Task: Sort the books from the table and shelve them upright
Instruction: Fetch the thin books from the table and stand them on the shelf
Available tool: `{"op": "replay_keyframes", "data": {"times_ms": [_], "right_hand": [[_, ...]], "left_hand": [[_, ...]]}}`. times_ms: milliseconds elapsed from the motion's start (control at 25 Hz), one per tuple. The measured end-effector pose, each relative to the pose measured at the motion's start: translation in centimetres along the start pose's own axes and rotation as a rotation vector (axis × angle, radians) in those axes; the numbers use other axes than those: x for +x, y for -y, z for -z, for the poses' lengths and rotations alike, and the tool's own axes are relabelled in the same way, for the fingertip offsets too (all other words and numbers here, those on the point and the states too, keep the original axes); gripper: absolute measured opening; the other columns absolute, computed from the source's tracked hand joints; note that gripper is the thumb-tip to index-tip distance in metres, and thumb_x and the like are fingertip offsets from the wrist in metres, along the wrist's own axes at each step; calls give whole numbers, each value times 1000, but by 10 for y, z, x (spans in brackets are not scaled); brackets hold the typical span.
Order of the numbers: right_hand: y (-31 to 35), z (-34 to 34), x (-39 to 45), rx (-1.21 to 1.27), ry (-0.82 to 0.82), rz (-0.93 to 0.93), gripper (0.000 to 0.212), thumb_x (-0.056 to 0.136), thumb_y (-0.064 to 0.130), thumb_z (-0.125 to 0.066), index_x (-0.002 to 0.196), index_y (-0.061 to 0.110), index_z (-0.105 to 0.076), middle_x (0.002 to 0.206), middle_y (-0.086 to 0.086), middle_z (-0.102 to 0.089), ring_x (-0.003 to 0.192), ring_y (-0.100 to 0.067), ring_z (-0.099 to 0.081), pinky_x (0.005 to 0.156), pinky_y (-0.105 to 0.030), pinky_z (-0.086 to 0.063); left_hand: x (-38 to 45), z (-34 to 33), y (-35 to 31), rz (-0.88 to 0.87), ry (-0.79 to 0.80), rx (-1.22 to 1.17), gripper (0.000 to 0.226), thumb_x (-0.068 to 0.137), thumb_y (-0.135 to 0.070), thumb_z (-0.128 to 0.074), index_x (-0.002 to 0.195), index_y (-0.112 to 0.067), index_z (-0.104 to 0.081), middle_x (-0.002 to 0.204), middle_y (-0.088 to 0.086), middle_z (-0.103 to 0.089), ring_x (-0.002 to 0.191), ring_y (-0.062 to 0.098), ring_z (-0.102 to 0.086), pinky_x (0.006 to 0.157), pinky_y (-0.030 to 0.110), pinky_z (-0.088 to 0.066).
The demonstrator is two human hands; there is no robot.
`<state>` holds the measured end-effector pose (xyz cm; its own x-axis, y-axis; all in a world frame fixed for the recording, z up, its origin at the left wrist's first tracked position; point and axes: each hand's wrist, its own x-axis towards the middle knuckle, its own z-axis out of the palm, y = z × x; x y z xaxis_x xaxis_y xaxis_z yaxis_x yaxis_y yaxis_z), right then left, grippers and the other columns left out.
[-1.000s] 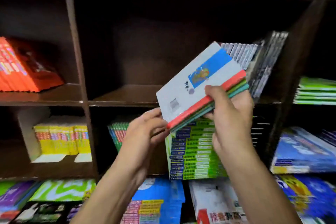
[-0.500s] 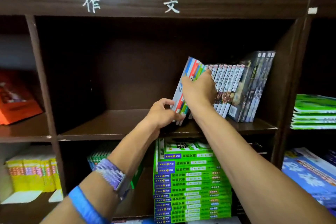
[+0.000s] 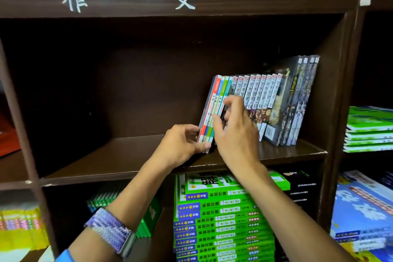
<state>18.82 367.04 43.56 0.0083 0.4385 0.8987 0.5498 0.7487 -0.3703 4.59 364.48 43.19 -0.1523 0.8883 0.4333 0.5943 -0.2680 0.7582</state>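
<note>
Since the earlier frame, the slim books point(image 3: 214, 110) had been set onto the shelf point(image 3: 127, 155) and the right hand point(image 3: 234, 132) had slid down from their tops to their spines. At frame centre, its fingers curled against the spines, seemingly pinching one. The left hand point(image 3: 182, 144) gripped the bundle's lower corner, thumb beneath. The books leaned right against a row of glossy numbered paperbacks point(image 3: 261, 95) at centre right. With nothing bracing their left side, the thin, slick covers could slip down flat on the smooth dark wood once released.
</note>
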Motion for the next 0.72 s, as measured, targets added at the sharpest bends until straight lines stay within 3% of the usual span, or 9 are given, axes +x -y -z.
{"op": "replay_keyframes", "data": {"times_ms": [80,200,400,600,720], "right_hand": [[-10,-7,-4,-69,133,10,12,99,25,-57,106,19,-48,92,-7,-71,80,-37,-67,60,-36,-40],[-22,-17,6,-205,312,-84,6,100,25,-54,105,24,-52,97,-6,-73,88,-37,-68,64,-38,-42],[-28,-20,0,-155,242,-57,13,92,18,-61,106,21,-62,101,-4,-71,90,-34,-67,69,-38,-49],[-30,-22,1,-195,227,-24,21,93,16,-57,111,18,-68,108,-6,-67,95,-34,-65,73,-41,-52],[-30,-20,-1,-158,196,25,28,92,17,-57,115,21,-73,109,-6,-70,94,-34,-67,73,-41,-55]], "left_hand": [[5,0,0,-36,13,141,39,75,-23,-84,112,-19,-73,97,0,-78,91,11,-73,90,37,-57],[14,-9,0,-69,2,428,37,80,-29,-78,115,-27,-70,102,-3,-77,102,15,-70,91,34,-54],[26,-9,10,8,102,215,38,86,-13,-72,123,-19,-66,115,3,-74,110,18,-67,103,41,-49],[26,-10,8,-22,-45,490,41,84,-34,-74,124,-30,-66,109,-2,-76,108,19,-66,96,39,-51],[24,-8,4,-10,-81,516,33,81,-42,-75,110,-25,-72,102,-2,-76,101,20,-68,89,39,-53]]}}
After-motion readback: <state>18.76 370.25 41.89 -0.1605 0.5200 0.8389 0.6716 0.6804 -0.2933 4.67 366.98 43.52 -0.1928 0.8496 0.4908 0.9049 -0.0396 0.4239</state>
